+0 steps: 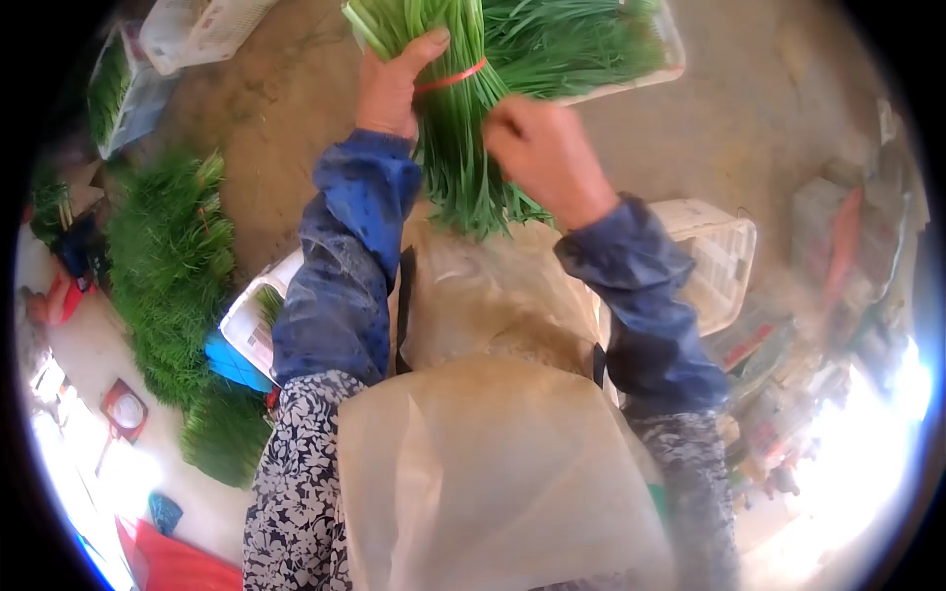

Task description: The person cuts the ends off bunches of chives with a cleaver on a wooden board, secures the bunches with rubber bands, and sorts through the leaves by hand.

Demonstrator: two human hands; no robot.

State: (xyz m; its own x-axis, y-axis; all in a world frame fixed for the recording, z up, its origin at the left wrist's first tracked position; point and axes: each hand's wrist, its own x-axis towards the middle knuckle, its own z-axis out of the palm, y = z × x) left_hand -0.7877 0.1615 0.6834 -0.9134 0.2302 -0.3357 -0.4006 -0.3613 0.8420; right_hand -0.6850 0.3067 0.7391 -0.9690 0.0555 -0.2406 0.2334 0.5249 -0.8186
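Observation:
A bunch of long green leaves that look like garlic chives (448, 128) hangs in front of me, its pale cut ends up and its leaf tips down. A red tie (451, 76) goes around its upper part. My left hand (394, 84) is closed around the bunch by the tie, thumb across the front. At the right edge of the leaves is my right hand (547, 148), somewhat blurred, with its fingers curled in a pinch. What those fingers hold, if anything, is hidden.
Behind the bunch, more chives (581, 44) lie in a pale crate (675, 49). White crates (212, 30) stand at the upper left, and another crate (724, 266) is at my right. A heap of feathery greens (172, 266) lies at my left. A pale apron (493, 463) covers my lap.

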